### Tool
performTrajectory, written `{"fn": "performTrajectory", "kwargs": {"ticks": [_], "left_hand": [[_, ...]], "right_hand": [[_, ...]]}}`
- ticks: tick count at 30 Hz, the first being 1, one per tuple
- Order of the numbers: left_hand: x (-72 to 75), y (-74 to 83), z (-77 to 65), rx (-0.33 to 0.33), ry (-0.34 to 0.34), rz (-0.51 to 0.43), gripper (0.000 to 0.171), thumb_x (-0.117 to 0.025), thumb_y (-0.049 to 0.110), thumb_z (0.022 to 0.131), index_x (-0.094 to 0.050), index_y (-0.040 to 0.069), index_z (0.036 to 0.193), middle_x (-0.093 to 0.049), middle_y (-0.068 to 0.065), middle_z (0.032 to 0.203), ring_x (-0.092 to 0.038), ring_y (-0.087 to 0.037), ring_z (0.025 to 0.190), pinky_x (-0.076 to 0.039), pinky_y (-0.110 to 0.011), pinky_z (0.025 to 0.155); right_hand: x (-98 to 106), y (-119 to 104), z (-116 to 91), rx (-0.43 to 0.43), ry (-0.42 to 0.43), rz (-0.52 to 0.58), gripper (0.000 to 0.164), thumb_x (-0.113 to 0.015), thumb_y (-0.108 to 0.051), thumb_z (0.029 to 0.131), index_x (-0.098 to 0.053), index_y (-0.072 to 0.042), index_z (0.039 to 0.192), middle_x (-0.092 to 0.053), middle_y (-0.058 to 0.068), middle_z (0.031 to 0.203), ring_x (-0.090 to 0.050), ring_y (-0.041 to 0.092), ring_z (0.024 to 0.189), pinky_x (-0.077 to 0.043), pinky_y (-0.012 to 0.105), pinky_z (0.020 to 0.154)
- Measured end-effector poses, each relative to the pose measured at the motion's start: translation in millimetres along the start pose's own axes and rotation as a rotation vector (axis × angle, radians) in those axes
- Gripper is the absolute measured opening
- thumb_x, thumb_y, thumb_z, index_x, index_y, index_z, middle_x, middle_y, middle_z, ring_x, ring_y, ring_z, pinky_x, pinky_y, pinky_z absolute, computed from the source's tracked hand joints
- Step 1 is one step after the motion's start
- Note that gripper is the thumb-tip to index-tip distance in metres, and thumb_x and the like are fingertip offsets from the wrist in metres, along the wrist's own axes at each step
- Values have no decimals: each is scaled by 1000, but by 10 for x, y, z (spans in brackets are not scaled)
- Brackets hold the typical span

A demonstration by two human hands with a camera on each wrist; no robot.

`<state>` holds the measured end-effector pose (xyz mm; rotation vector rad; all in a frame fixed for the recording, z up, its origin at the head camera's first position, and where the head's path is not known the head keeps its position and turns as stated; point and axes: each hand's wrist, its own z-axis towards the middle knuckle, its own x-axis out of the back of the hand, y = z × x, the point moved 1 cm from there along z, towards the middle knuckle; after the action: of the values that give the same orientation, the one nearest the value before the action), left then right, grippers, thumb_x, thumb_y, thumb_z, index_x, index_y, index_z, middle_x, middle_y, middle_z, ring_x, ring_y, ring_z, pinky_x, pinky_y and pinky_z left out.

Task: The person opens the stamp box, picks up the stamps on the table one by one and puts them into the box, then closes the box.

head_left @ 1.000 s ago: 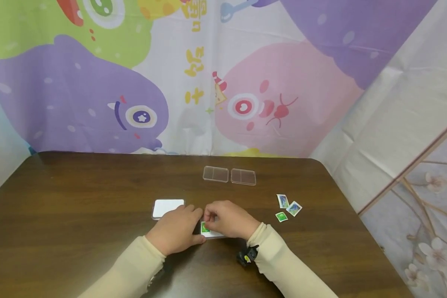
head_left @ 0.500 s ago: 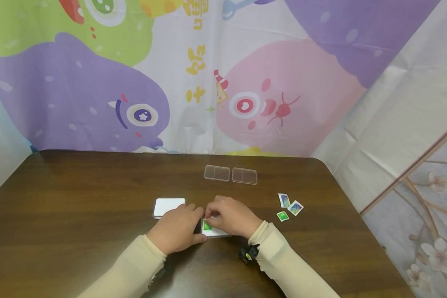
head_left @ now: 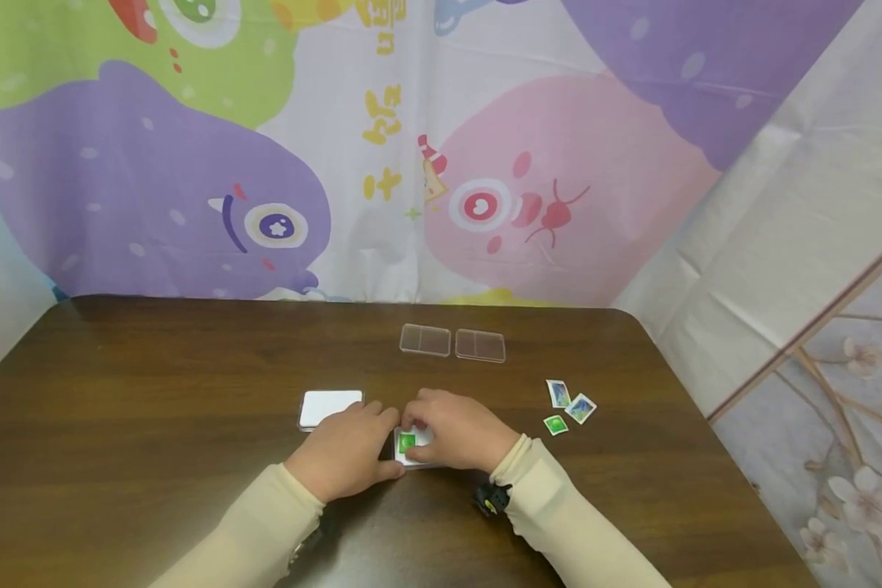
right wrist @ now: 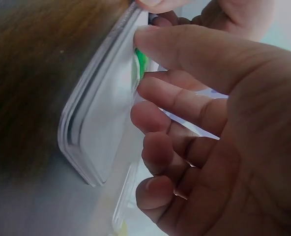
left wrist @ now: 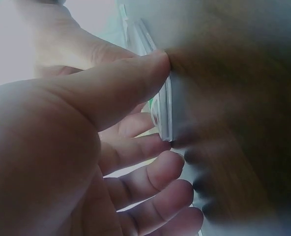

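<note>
A flat clear case (right wrist: pixel 103 118) with a white top lies on the table in front of me. My left hand (head_left: pixel 349 453) holds its left end, thumb on the near edge and index finger on the far edge. At that end is a small green sticker (head_left: pixel 407 443) with a white border. It bulges slightly off the white surface in the wrist views. My right hand (head_left: pixel 459 429) has thumb and index fingertips at the sticker's edges, its other fingers bent. The hand covers the case's right part in the head view.
Another clear case (head_left: pixel 331 408) with a white top lies beyond my left hand. Two clear lids, a left one (head_left: pixel 425 340) and a right one (head_left: pixel 480 345), lie farther back. To the right are two bluish stickers (head_left: pixel 581 408) and another green sticker (head_left: pixel 555 425).
My right thumb and index finger have spread apart, the thumb coming down nearer to me, and more of the green sticker shows. The left hand keeps its hold on the case.
</note>
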<state>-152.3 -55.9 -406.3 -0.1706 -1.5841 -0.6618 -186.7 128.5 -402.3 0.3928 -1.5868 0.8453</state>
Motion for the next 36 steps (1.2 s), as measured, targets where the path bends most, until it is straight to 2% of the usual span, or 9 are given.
{"fn": "performTrajectory", "kwargs": {"ticks": [16, 30, 36], "left_hand": [[-21, -18, -2, -16, 7, 19, 46, -88, 40, 81, -65, 9, 104, -59, -4, 90, -59, -24, 82, -53, -44, 71], [1, -28, -6, -48, 25, 21, 42, -87, 40, 82, -63, 11, 101, -56, -1, 86, -55, -19, 76, -50, -41, 67], [1, -24, 4, -40, 16, 8, 45, -88, 39, 80, -64, 9, 105, -59, -3, 89, -60, -23, 81, -52, -45, 70]], "right_hand": [[-37, 11, 9, -2, -15, 8, 20, -84, -26, 86, -73, -19, 101, -61, -5, 94, -54, 7, 79, -47, 22, 68], [4, -16, -5, -1, -16, 13, 21, -84, -25, 87, -73, -18, 102, -62, -4, 97, -55, 6, 79, -48, 22, 70], [20, 20, -13, 12, -42, 43, 23, -84, -26, 87, -72, -18, 105, -61, -3, 97, -54, 7, 79, -47, 22, 70]]}}
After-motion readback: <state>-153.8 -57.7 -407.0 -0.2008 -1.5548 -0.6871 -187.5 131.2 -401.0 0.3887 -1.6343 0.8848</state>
